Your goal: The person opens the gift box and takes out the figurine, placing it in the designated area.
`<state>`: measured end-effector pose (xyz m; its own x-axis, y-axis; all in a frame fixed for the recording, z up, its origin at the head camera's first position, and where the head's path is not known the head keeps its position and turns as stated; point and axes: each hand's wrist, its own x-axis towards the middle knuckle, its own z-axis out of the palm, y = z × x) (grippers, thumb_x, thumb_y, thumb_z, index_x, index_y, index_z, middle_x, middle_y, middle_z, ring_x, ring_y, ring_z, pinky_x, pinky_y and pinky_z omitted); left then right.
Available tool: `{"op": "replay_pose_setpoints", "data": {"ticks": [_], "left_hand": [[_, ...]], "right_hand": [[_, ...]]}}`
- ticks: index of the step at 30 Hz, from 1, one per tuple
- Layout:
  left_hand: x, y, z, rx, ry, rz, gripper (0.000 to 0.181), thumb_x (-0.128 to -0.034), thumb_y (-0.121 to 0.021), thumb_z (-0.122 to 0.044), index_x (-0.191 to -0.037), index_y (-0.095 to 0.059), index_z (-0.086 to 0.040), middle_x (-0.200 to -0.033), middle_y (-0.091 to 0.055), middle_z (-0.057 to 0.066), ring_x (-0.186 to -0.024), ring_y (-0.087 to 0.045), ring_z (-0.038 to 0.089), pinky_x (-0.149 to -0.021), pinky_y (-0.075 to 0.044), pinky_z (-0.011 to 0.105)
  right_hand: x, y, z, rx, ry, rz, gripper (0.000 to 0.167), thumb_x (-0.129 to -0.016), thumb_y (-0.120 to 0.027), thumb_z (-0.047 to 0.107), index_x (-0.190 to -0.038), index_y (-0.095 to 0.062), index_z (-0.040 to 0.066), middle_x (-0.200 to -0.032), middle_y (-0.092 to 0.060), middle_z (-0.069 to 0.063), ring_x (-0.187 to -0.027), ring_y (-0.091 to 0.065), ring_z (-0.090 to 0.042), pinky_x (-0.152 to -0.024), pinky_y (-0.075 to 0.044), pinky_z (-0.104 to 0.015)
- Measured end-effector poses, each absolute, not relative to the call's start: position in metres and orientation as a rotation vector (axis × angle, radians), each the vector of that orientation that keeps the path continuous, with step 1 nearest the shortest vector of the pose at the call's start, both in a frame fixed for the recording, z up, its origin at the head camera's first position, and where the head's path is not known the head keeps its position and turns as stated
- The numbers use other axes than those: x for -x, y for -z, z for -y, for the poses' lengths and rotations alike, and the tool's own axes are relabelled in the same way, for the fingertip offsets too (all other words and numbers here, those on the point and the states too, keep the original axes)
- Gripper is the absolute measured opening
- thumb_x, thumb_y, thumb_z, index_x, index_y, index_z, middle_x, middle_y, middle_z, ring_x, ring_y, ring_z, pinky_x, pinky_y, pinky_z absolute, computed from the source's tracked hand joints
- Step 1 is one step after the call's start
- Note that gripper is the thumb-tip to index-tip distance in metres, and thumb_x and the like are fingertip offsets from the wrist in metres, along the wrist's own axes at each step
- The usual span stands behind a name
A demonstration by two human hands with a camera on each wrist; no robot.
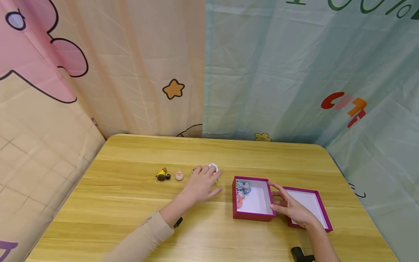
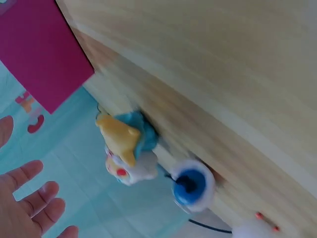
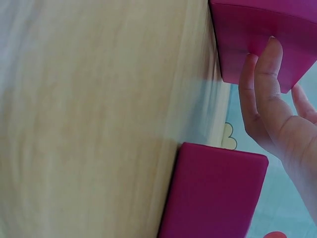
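My left hand (image 1: 200, 185) hovers palm down over small figurines at the table's middle, fingers extended. Partly hidden under its fingertips is a white-and-blue figurine (image 1: 213, 167). In the left wrist view, a yellow, teal and white figurine (image 2: 121, 144) and a white-and-blue round one (image 2: 190, 187) stand apart from the fingers (image 2: 42, 198). With thumb and fingers spread, my right hand (image 1: 291, 209) touches the right wall of a magenta box (image 1: 253, 216). Several small colourful figures (image 1: 242, 191) lie along that box's left inside. Its outer wall (image 3: 237, 39) meets the fingertips in the right wrist view.
Right of the box lies a shallow magenta lid (image 1: 307, 203) with a white inside, partly behind my right hand. A yellow-and-brown figurine (image 1: 162, 174) and a pale duck-like figurine (image 1: 179, 175) stand to the left on the wooden table (image 1: 124, 203). Curtains hang behind the table.
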<state>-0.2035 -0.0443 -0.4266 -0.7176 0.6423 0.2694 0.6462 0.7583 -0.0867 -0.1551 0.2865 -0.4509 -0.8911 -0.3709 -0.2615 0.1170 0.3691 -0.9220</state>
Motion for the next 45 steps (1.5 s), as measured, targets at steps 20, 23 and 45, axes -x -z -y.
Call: {"op": "replay_pose_setpoints", "data": {"ticks": [20,23,45], "left_hand": [[0.196,0.432,-0.021,1.025,-0.052,2.683,0.049,-0.0902,-0.043,-0.051,-0.130,-0.049,-0.022,-0.119,-0.049,-0.001,-0.110,-0.043,0.016,-0.092,-0.033,0.037],[0.196,0.435,-0.031,1.037,-0.111,2.683,0.051,-0.0907,-0.041,-0.053,-0.132,-0.048,-0.023,-0.121,-0.048,-0.003,-0.111,-0.042,0.014,-0.093,-0.033,0.036],[0.188,0.446,-0.067,0.880,-0.356,2.695,0.046,-0.0879,-0.043,-0.057,-0.114,-0.055,-0.022,-0.105,-0.048,-0.006,-0.098,-0.040,0.011,-0.081,-0.031,0.028]], "right_hand": [[0.156,0.454,-0.287,0.210,1.547,-2.198,0.075,-0.088,-0.059,0.015,-0.145,-0.011,0.016,-0.138,-0.022,-0.028,-0.116,-0.040,-0.043,-0.086,-0.046,-0.030],[0.156,0.455,-0.288,0.215,1.551,-2.196,0.075,-0.088,-0.059,0.015,-0.145,-0.011,0.017,-0.138,-0.022,-0.028,-0.116,-0.039,-0.044,-0.088,-0.046,-0.035],[0.156,0.455,-0.287,0.238,1.552,-2.190,0.074,-0.089,-0.058,0.014,-0.145,-0.010,0.016,-0.137,-0.021,-0.029,-0.115,-0.041,-0.044,-0.089,-0.045,-0.037]]}}
